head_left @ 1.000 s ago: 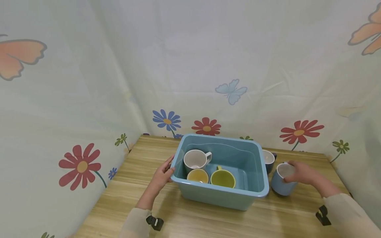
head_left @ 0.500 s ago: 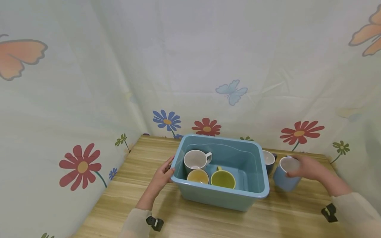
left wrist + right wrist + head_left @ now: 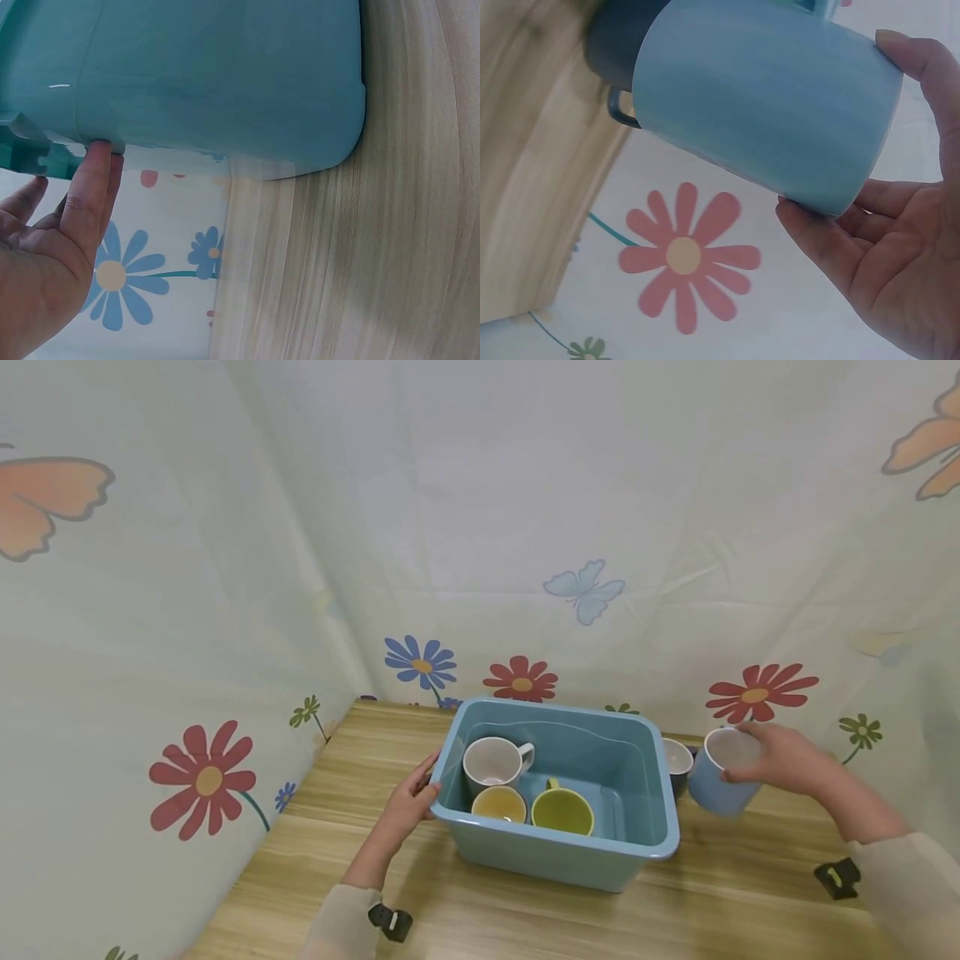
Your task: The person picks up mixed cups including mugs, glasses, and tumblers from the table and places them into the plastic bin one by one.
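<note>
In the head view my right hand (image 3: 783, 762) grips a light blue mug (image 3: 722, 787) near its rim and holds it above the table, tilted. The right wrist view shows the thumb and fingertips (image 3: 810, 225) spread around the rim end of the light blue mug (image 3: 765, 97). My left hand (image 3: 408, 797) rests against the left end of a blue plastic tub (image 3: 540, 852). Its fingers (image 3: 86, 195), fairly straight, touch the outside of the tub just under the rim in the left wrist view.
Inside the tub stand a white mug (image 3: 491, 760), a mug with a yellow inside (image 3: 498, 804) and a lime-green mug (image 3: 562, 812). A dark mug with a white inside (image 3: 677, 760) stands just right of the tub. Flowered cloth (image 3: 480, 568) hangs behind the wooden table (image 3: 360, 760).
My right hand has lifted the light blue mug off the table and moved it up toward the back, tipping it. The left hand and the tub have kept their places.
</note>
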{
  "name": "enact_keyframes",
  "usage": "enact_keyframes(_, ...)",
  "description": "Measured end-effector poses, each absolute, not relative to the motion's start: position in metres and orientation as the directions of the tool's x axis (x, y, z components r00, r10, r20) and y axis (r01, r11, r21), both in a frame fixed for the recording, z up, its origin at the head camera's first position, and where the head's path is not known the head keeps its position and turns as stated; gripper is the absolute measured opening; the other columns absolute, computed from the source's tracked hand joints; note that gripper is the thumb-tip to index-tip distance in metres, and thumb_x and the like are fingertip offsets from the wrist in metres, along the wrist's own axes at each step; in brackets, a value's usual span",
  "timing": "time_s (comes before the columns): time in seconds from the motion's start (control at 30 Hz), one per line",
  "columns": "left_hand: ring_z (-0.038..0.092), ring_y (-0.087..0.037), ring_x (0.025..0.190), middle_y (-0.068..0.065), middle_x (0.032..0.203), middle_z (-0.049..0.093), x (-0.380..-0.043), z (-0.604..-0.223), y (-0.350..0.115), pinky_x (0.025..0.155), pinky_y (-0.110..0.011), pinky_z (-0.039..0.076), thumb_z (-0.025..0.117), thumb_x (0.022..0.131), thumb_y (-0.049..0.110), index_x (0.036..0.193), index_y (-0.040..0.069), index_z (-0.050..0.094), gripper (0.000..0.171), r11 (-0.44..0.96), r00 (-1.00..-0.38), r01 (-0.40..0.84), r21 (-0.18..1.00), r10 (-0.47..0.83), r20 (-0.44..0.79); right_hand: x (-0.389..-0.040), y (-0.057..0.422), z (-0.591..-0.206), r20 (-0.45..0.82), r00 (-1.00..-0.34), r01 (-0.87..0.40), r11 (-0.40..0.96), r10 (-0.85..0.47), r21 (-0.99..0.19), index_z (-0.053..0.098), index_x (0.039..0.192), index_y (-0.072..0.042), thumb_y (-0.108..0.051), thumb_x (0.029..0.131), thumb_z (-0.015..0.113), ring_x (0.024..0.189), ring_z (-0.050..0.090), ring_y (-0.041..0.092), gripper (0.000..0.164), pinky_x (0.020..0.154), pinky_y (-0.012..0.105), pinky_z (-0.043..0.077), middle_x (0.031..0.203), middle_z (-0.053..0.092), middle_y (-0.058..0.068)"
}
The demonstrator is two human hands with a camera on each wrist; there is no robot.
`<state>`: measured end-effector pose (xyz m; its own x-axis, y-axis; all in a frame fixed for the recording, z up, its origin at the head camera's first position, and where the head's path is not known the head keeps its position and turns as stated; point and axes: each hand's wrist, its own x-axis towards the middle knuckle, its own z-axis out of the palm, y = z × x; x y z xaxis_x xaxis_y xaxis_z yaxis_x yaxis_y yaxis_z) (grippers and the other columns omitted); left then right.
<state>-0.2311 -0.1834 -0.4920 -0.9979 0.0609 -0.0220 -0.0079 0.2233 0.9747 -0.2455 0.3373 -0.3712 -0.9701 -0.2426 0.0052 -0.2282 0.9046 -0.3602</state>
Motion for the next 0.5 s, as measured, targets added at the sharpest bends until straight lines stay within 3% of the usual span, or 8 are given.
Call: enact_keyframes(0.5, 0.066, -0.027, 0.101, -0.034, 0.144, 0.054, -0.233, -0.494, -0.184, 0.068, -0.024, 0.057, 0.050, 0.098, 0.009, 0.159, 0.009, 0.036, 0.063, 0.210, -0.998, 0.001, 0.978, 0.068, -0.013, -0.239, 0.330, -0.353, 0.037, -0.961, -0.268, 0.896, -0.273, -0.354, 0.053, 0.128, 0.019, -0.030, 0.074, 0.087, 0.084, 0.066, 0.035, 0.080, 0.070, 0.051, 0.060, 0.103, 0.068, 0.030)
